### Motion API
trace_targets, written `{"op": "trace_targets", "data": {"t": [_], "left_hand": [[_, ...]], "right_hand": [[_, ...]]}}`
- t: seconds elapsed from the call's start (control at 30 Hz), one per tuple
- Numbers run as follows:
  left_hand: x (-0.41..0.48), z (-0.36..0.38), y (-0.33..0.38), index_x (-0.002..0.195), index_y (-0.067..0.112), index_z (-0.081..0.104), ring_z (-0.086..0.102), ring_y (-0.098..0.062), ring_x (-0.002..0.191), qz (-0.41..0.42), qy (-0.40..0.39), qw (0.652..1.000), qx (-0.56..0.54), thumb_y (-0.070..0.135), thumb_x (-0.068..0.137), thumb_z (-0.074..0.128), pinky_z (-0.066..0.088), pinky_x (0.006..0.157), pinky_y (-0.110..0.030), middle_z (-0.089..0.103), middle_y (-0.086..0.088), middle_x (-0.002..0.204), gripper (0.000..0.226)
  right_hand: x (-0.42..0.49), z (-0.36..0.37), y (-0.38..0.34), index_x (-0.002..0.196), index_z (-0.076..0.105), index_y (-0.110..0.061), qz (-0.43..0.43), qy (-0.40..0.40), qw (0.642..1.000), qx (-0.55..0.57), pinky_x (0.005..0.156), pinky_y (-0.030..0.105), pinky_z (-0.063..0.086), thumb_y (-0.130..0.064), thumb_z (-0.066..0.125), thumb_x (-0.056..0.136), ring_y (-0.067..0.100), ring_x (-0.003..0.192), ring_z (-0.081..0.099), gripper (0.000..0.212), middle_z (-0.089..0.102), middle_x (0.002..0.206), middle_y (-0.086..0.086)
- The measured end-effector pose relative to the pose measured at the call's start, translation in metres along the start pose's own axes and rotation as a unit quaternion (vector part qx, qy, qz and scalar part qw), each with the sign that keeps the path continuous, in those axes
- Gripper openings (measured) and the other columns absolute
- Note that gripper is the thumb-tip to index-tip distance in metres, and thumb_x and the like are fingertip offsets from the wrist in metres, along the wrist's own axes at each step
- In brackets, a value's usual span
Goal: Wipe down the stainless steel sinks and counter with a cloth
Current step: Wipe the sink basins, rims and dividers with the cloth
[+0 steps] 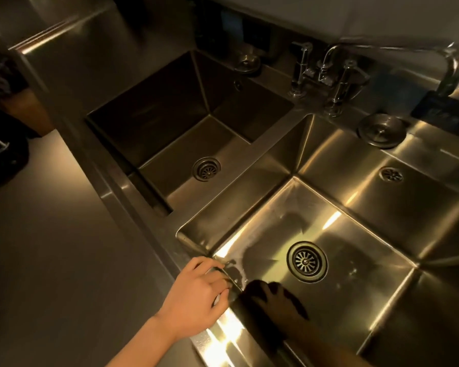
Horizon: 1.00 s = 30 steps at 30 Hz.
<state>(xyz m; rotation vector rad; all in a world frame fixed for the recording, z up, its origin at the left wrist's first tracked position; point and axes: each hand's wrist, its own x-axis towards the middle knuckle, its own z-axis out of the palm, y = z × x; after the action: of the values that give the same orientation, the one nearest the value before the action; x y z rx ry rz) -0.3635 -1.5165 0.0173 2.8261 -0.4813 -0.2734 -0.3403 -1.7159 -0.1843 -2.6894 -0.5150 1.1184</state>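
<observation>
A dark cloth [259,287] lies on the floor of the near sink [236,207], in its lower-left corner at the bottom centre of the frame. The right hand [278,300] rests on top of it. Both are in deep shadow, so it cannot be told whether that grip is closed around the cloth or lies flat on it.

Just left of it, the left hand [196,295] rests on the sink's rim with its fingers loosely bent over the edge. Its grip is relaxed and holds nothing. A pale wet smear [240,256] runs across the sink floor above the cloth, toward the round drain strainer [306,261] at the basin's centre.

The far sink [157,107] fills the upper centre of the frame, dark, with its own drain [206,168]. A steel divider separates the two basins. Taps [302,70] and a long curved faucet [453,64] stand at the upper right. Below them a round stopper [382,131] sits on the ledge, beside a dark flat object [445,112]. The bare steel surface [51,247] takes up the lower left.
</observation>
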Motion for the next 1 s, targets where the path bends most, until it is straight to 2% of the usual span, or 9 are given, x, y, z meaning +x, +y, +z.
{"op": "trace_targets", "data": {"t": [0.03,0.1,0.2,0.33,0.47,0.6,0.73,0.87,1.0], "left_hand": [[-0.001,0.000,-0.001,0.079,0.029,0.073,0.058,-0.004,0.099,0.009,-0.004,1.000,0.010,0.031,0.085,0.048,0.030,0.099,-0.022,0.067,0.019,0.079,0.026],[-0.001,-0.004,-0.009,0.075,0.027,0.071,0.058,-0.007,0.088,0.030,-0.007,0.999,0.032,0.033,0.087,0.048,0.031,0.099,-0.025,0.064,0.016,0.074,0.027],[0.002,-0.021,-0.038,0.071,0.024,0.068,0.058,-0.012,0.081,0.020,0.026,0.998,0.062,0.033,0.088,0.045,0.034,0.093,-0.027,0.063,0.012,0.072,0.031],[0.003,-0.026,-0.062,0.073,0.019,0.070,0.060,-0.016,0.077,-0.009,0.052,0.998,0.030,0.026,0.088,0.041,0.034,0.092,-0.024,0.064,0.009,0.073,0.033],[0.002,-0.017,-0.067,0.070,0.019,0.069,0.057,-0.015,0.076,-0.020,0.064,0.998,-0.011,0.021,0.085,0.044,0.036,0.090,-0.024,0.062,0.009,0.071,0.029],[0.005,-0.017,-0.069,0.073,0.023,0.067,0.052,-0.008,0.076,-0.011,0.058,0.998,-0.014,0.023,0.085,0.044,0.034,0.091,-0.021,0.060,0.013,0.072,0.026],[0.006,-0.018,-0.071,0.075,0.024,0.064,0.048,-0.008,0.074,-0.002,0.030,1.000,-0.007,0.025,0.086,0.042,0.031,0.090,-0.019,0.057,0.014,0.074,0.025],[0.008,-0.019,-0.071,0.074,0.025,0.063,0.049,-0.010,0.074,-0.012,0.020,1.000,-0.013,0.026,0.083,0.044,0.031,0.087,-0.021,0.058,0.013,0.075,0.022],[0.009,-0.021,-0.071,0.069,0.025,0.062,0.050,-0.011,0.074,-0.019,0.007,1.000,-0.013,0.027,0.078,0.047,0.033,0.085,-0.022,0.057,0.013,0.071,0.018]], "right_hand": [[0.018,-0.002,0.006,0.144,0.031,-0.036,-0.076,0.005,0.997,-0.023,0.095,0.046,0.045,-0.034,0.048,0.094,0.039,0.132,0.035,0.052,0.022,0.154,0.014],[0.032,-0.033,0.024,0.148,0.012,-0.040,-0.042,-0.076,0.994,-0.071,0.106,0.059,0.032,-0.021,0.054,0.092,0.051,0.138,0.009,0.073,-0.005,0.159,0.007],[0.020,-0.036,0.048,0.148,0.006,-0.044,0.023,-0.081,0.991,-0.101,0.108,0.065,0.026,-0.023,0.057,0.091,0.056,0.137,-0.002,0.079,-0.016,0.158,0.008],[0.007,-0.011,0.042,0.148,0.015,-0.042,-0.101,-0.121,0.976,-0.152,0.108,0.073,0.008,-0.031,0.047,0.097,0.056,0.137,-0.013,0.061,-0.015,0.159,0.004],[0.047,-0.017,-0.001,0.148,0.018,-0.038,-0.163,-0.098,0.969,-0.157,0.112,0.066,0.004,-0.036,0.036,0.100,0.050,0.140,-0.010,0.051,-0.005,0.160,0.003],[0.103,-0.040,-0.034,0.144,0.027,-0.043,-0.199,-0.089,0.960,-0.175,0.111,0.069,0.006,-0.034,0.048,0.096,0.050,0.140,-0.011,0.053,-0.003,0.159,-0.006],[0.137,-0.068,-0.028,0.144,0.022,-0.046,0.005,-0.041,0.998,0.039,0.110,0.068,0.011,-0.035,0.048,0.095,0.050,0.140,-0.009,0.057,-0.011,0.158,0.000],[0.128,-0.074,-0.012,0.149,0.005,-0.038,0.197,0.018,0.953,0.231,0.109,0.069,0.017,-0.031,0.052,0.093,0.050,0.140,-0.004,0.074,-0.014,0.158,0.012],[0.097,-0.018,-0.033,0.143,0.018,-0.043,-0.029,0.059,0.997,-0.044,0.092,0.075,0.034,-0.041,0.045,0.090,0.060,0.129,0.022,0.060,0.008,0.154,0.011]]}}
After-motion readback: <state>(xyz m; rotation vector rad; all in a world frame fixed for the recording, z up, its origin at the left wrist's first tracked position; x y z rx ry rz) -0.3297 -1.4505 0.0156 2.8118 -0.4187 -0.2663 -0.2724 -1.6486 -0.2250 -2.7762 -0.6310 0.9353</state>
